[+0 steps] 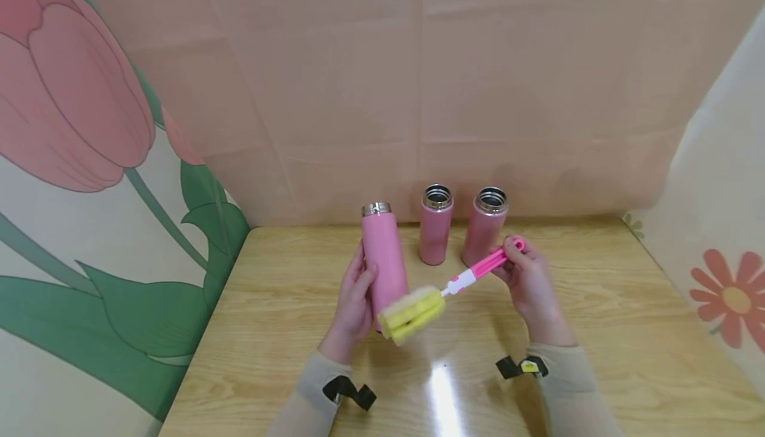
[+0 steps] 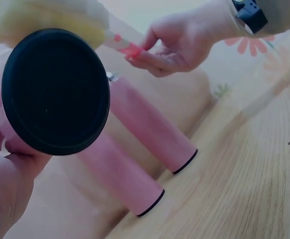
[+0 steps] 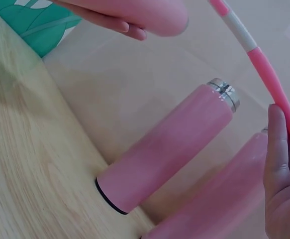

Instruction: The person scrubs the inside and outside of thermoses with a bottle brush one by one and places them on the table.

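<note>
My left hand [image 1: 354, 301] grips a pink bottle [image 1: 382, 248] round its lower half and holds it up off the table. Its steel neck points up, and the left wrist view looks at its black base [image 2: 55, 92]. In my right hand [image 1: 528, 284] I pinch the pink handle of a bottle brush [image 1: 487, 264]. The brush slants down to the left, and its yellow sponge head [image 1: 415, 312] hangs in front of the held bottle's lower end; whether they touch I cannot tell. Two more pink bottles, a left one [image 1: 435, 228] and a right one [image 1: 485, 224], stand uncapped behind.
The wooden table [image 1: 287, 317] ends at a pinkish cloth backdrop [image 1: 335, 91]. A wall with painted tulips [image 1: 84, 91] rises at the left, and a flower-patterned one [image 1: 732, 297] at the right. Both wrists wear dark straps.
</note>
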